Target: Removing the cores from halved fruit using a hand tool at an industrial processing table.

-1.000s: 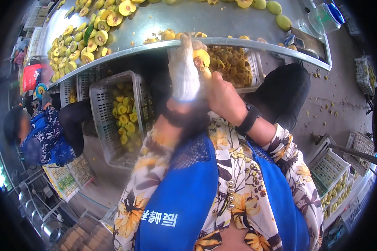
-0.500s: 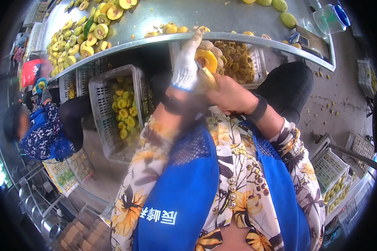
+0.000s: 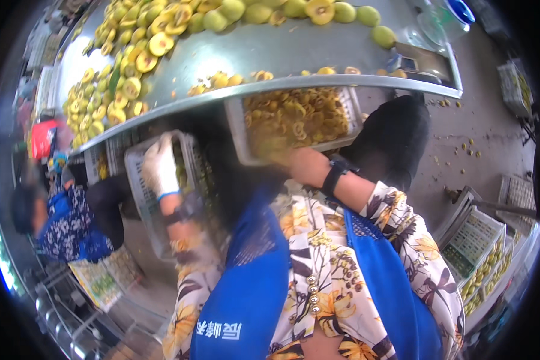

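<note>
My left hand (image 3: 160,168), in a white glove, is over the grey plastic crate (image 3: 139,180) to my left; motion blur hides how its fingers are set. Yellow fruit halves in that crate are mostly covered by my arm. Bare and closed, my right hand (image 3: 309,167) is near the front edge of a white crate (image 3: 237,129) of yellow-brown fruit scraps (image 3: 294,114). A yellow-handled tool in it is smeared by motion, its working end unclear. Halved peaches (image 3: 161,43) with yellow flesh lie heaped on the metal table (image 3: 246,51) ahead.
The table's raised metal rim (image 3: 282,82) runs above the scrap crate. Whole green-yellow peaches (image 3: 383,37) and a clear jar with a blue lid (image 3: 447,21) are at the far right. A co-worker (image 3: 72,213) sits at left. Crates of fruit (image 3: 483,258) stand at lower right.
My left hand has moved from in front of me to the left crate. The cut peach between my hands is gone from there. My right hand has moved slightly lower, and the view has shifted.
</note>
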Demonstrator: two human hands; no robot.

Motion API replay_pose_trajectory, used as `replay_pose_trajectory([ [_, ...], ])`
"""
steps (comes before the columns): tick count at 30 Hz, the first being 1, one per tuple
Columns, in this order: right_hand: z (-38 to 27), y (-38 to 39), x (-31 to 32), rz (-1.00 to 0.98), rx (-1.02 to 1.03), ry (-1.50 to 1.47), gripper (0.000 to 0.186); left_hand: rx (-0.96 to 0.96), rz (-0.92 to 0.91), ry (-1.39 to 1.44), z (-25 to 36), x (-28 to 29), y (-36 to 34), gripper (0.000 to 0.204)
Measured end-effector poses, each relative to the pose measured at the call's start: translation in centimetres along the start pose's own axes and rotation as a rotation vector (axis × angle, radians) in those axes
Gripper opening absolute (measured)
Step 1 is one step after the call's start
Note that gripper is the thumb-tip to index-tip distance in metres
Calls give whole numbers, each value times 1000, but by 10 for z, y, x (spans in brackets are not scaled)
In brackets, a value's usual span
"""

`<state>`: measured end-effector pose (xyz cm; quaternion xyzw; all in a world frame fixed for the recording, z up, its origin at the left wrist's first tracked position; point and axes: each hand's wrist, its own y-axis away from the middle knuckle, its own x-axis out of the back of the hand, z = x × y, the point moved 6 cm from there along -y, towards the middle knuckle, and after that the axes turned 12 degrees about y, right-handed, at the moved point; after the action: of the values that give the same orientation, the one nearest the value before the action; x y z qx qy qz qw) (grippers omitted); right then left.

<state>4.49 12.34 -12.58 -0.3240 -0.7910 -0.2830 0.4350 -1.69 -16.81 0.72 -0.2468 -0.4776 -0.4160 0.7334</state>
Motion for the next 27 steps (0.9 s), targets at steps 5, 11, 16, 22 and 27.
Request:
replay_pose_trajectory([
  [5,3,-8,2,28,-76,-89,34,-658,-69,315,112,-13,-13,28],
  [11,7,17,37,81,-172,-119,29,-1551,-258,149,378,-94,88,17],
  [16,17,51,74,19,-306,-189,18,-1415,-643,-81,468,-188,136,24],
  [22,25,67,105,1,-387,-286,18,-1372,-627,-259,446,-234,113,27],
  [27,19,69,122,220,-212,-278,18,-399,-1087,716,354,-166,28,29],
])
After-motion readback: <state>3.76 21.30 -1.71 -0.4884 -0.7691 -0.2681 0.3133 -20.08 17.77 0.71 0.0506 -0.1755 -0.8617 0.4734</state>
